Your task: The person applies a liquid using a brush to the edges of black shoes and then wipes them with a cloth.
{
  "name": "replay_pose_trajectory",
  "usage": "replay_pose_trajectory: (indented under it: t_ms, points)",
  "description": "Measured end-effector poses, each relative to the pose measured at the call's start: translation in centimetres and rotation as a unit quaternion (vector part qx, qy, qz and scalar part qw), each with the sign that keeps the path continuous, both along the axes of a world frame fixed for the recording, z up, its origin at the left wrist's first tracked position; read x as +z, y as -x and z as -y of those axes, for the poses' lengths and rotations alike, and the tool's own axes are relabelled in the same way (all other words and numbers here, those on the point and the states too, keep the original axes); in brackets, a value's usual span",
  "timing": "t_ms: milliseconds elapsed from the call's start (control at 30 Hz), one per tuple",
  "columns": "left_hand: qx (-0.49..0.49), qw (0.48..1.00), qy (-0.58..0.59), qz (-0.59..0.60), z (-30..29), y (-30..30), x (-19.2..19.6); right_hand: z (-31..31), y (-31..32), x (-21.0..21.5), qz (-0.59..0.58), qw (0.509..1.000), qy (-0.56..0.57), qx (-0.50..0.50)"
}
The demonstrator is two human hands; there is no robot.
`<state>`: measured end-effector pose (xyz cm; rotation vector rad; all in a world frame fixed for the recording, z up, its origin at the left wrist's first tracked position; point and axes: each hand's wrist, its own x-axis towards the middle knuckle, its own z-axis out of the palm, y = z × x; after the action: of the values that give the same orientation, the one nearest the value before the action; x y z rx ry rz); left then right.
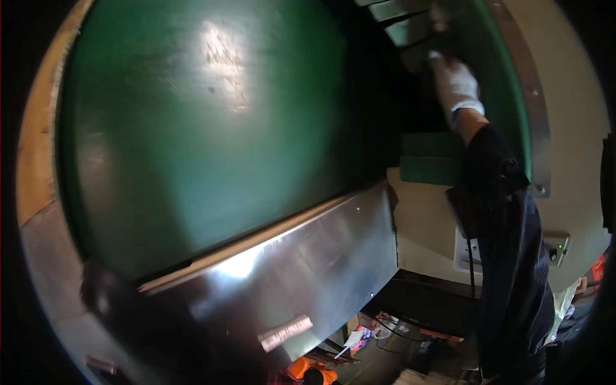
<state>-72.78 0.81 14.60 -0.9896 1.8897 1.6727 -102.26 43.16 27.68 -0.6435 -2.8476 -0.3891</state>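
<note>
My right hand [457, 85] wears a white glove and reaches far up, at the end of a dark sleeve [507, 256]. Its fingertips are at the edge of a dark gap where several green-grey slats [401, 22] sit. Whether it grips anything there is too blurred to tell. A big green curved panel [199, 128] fills the left and middle. Below it a shiny metal sheet [308, 269] slants down to the left. A dark blurred shape [122, 301] crosses the lower left; no left hand can be made out.
A green block [430, 160] sits on a beige machine housing [577, 115] next to my right arm. A curved metal strip with bolts [536, 122] runs down the right. A white switch box with a green light [559, 247] and a black cable hang lower. Someone in orange [307, 371] is far below.
</note>
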Motion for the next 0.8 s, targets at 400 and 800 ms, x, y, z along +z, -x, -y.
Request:
replay_pose_trajectory:
  t_ms: [400,800]
  points:
    - [-0.071,0.987,-0.041,0.136,-2.2,2.1,-7.3,4.8,-0.6,1.8,-0.001,0.992,-0.079,-0.098]
    - [-0.182,0.959,-0.048,0.214,-0.7,0.2,-4.7,10.0,-2.3,3.4,0.001,0.993,0.082,-0.090]
